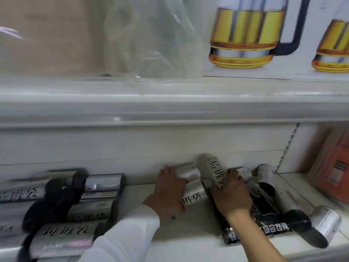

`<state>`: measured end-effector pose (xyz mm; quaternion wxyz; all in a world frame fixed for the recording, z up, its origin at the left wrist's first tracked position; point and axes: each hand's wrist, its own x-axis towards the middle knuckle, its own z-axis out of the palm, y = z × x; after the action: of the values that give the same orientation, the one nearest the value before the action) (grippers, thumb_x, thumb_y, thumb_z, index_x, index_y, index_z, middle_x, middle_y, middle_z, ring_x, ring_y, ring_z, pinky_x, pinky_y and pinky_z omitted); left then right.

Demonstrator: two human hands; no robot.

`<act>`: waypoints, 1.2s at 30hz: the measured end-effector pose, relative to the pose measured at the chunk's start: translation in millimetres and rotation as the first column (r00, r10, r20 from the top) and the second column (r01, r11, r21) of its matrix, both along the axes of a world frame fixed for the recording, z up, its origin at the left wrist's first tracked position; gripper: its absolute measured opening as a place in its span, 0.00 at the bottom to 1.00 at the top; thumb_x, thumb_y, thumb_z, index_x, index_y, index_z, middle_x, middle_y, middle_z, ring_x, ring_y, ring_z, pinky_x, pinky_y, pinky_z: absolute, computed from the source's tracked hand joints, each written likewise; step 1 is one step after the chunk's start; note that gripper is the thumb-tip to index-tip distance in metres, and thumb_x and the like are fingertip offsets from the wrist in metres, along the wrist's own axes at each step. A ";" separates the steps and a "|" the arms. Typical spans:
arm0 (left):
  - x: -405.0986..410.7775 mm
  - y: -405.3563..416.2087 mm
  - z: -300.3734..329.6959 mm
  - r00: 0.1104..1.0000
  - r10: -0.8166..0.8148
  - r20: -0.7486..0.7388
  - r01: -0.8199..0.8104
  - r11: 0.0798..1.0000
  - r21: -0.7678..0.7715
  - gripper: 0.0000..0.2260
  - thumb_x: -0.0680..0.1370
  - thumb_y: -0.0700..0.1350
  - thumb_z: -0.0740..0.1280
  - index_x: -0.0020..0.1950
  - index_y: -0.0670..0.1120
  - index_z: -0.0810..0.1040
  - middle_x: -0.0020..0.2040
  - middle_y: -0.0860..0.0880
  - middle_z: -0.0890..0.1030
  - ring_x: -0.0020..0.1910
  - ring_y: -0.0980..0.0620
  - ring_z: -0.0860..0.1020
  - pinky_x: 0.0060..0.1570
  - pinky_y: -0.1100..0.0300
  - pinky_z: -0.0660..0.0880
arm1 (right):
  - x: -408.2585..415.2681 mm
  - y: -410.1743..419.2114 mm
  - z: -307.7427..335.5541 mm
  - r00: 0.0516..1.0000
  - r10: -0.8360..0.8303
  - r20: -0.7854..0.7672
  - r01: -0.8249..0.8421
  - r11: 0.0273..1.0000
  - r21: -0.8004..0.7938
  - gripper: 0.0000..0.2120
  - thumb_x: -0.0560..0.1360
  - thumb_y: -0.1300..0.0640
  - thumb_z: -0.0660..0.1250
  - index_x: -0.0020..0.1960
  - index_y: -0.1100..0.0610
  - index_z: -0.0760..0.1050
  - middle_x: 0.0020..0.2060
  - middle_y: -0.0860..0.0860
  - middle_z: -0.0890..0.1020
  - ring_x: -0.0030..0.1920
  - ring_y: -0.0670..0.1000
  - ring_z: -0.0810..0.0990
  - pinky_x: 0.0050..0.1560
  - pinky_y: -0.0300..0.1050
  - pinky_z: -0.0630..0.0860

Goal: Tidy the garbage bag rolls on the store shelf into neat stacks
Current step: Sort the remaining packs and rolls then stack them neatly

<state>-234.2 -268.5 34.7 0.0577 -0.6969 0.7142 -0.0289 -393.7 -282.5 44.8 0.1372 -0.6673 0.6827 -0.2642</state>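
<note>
Silver and black garbage bag rolls lie on a white shelf (175, 233). My left hand (167, 193), in a white sleeve, rests palm down on two stacked rolls (188, 173) at the back middle. My right hand (231, 195) grips a grey printed roll (211, 167) tilted up against the back wall. A pile of rolls (90, 201) lies at the left, partly stacked. More rolls (294, 210) lie loose and crooked at the right, some under my right wrist. The frame is motion-blurred.
The shelf above (170, 104) overhangs close over the rolls. On it sit clear plastic packs (141, 38) and white boxes showing kettles (245, 35). Orange packages (332, 163) stand at the far right of the lower shelf.
</note>
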 end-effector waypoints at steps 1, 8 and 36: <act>10.8 8.2 9.2 1.000 0.021 0.010 -0.021 0.999 -0.024 0.36 0.61 0.56 0.76 0.68 0.55 0.70 0.66 0.40 0.67 0.66 0.41 0.62 0.67 0.50 0.60 | 7.0 3.0 4.7 0.999 0.019 0.045 -0.018 1.000 -0.013 0.26 0.69 0.52 0.71 0.61 0.62 0.66 0.58 0.62 0.76 0.58 0.62 0.76 0.51 0.52 0.75; 115.8 84.3 70.0 0.992 0.060 0.108 -0.058 0.998 -0.029 0.40 0.61 0.55 0.75 0.71 0.56 0.66 0.72 0.41 0.62 0.71 0.41 0.60 0.71 0.48 0.57 | 89.9 23.6 30.9 0.921 0.289 0.260 -0.292 0.956 -0.028 0.28 0.62 0.51 0.71 0.60 0.57 0.73 0.51 0.59 0.81 0.47 0.61 0.80 0.46 0.50 0.79; 190.2 111.7 51.1 0.992 0.112 -0.065 -0.098 0.979 0.179 0.31 0.72 0.40 0.70 0.73 0.50 0.64 0.70 0.46 0.67 0.71 0.44 0.65 0.71 0.46 0.59 | 268.0 -9.9 -7.8 0.627 0.675 0.389 -0.777 0.576 0.252 0.14 0.72 0.72 0.59 0.53 0.61 0.77 0.52 0.60 0.78 0.49 0.55 0.75 0.48 0.46 0.69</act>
<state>-44.0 -156.8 85.8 0.0937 -0.7265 0.6778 0.0630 -125.7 -292.5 37.1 0.4509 -0.8075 0.3605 -0.1211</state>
